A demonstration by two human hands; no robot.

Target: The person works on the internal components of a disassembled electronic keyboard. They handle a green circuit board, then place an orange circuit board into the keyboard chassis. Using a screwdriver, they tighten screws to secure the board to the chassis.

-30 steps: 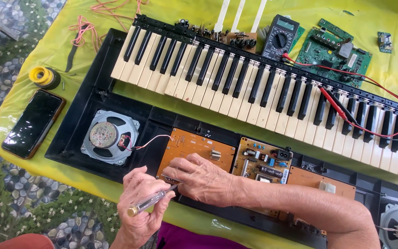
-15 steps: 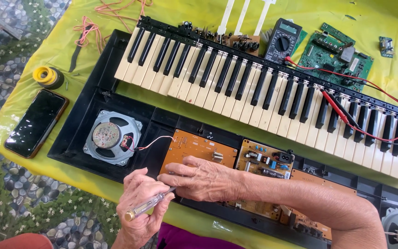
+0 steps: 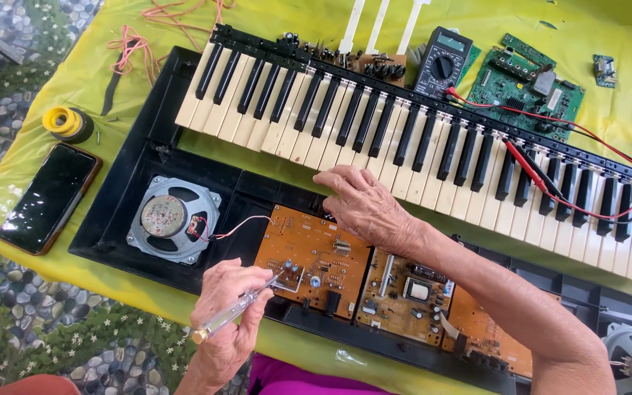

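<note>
A: Orange-brown, that circuit board [image 3: 313, 261], sitting in the black keyboard case [image 3: 122, 212] just below the row of keys [image 3: 418, 157]. Which hand is working on it?

B: The left hand [image 3: 230, 322]. Its fingers are curled shut around a clear-handled screwdriver [image 3: 234, 312], and the tip rests at the board's lower left corner, among the small upright capacitors.

A: And the right hand [image 3: 363, 205]?

B: It lies above the board's top right edge, fingers loosely spread and flat on the white keys, holding nothing. It looks to be steadying the keybed.

A: What else sits near that board?

B: To its left, a round grey speaker [image 3: 172, 219], joined to it by a thin red wire [image 3: 237, 225]. To its right, a second brown board [image 3: 406, 287]. Well above, past the keys, a black multimeter [image 3: 442, 61] and a green circuit board [image 3: 528, 84] lie on the yellow-covered surface [image 3: 623, 44]. Far left of the board rest a dark phone [image 3: 50, 197] and a yellow spool [image 3: 66, 122].

A: How would you handle that screwdriver well?

B: My view: keep the shaft as upright over the screw as the grip allows, press straight down before turning, and keep the tip off the neighbouring capacitors and solder points. Mind the red wire too; a slip leftward could snag it.
</note>
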